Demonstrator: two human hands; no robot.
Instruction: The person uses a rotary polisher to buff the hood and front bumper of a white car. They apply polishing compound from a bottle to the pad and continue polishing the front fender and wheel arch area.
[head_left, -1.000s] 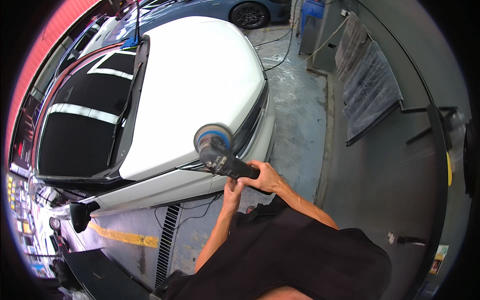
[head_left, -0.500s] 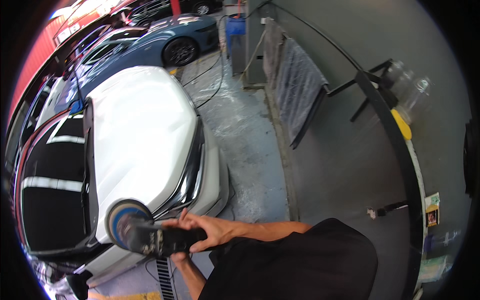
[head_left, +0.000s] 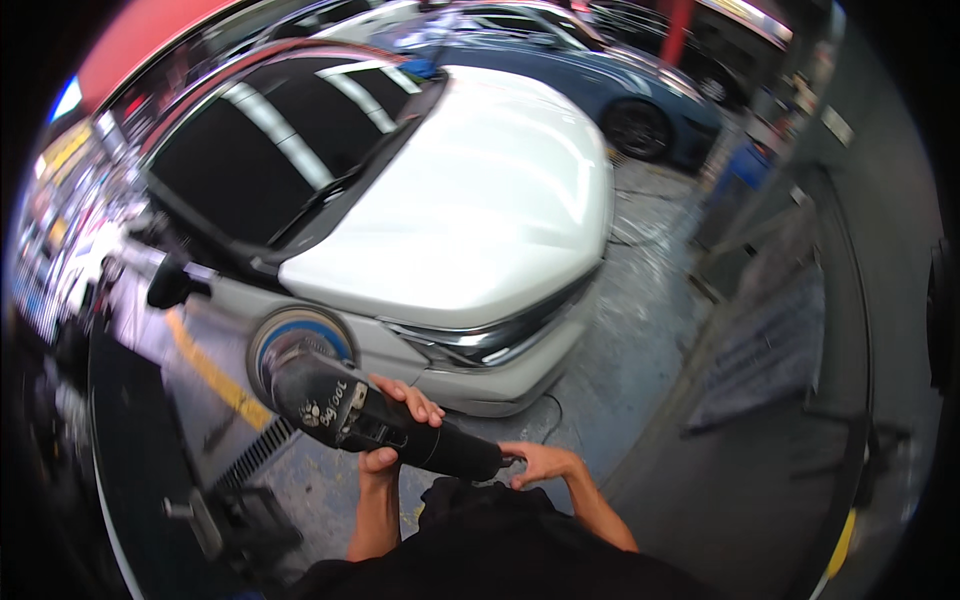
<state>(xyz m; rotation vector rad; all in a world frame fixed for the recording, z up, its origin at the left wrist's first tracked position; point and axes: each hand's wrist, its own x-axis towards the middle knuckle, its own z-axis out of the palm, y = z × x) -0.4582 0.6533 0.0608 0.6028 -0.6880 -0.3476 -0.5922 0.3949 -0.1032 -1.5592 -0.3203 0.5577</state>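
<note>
A long black polisher (head_left: pixel 375 418), left of lower centre, slants from its blue-ringed round pad (head_left: pixel 290 330) at left down to its tail at lower centre, the left hand (head_left: pixel 379 464) curled round its body, the right hand (head_left: pixel 545 464) pinching its tail end. It hides part of the glossy white car (head_left: pixel 460 210) at centre; a blue-grey car (head_left: pixel 590 80) stands upper right.

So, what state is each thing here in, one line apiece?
Polisher: held by the left hand, with the right hand at its tail end
Pad: back side showing; can't tell whether it's spinning
Hood: shut
Headlight: looks unlit
Wiper: down against the windshield
Mirror: sticking out
</note>
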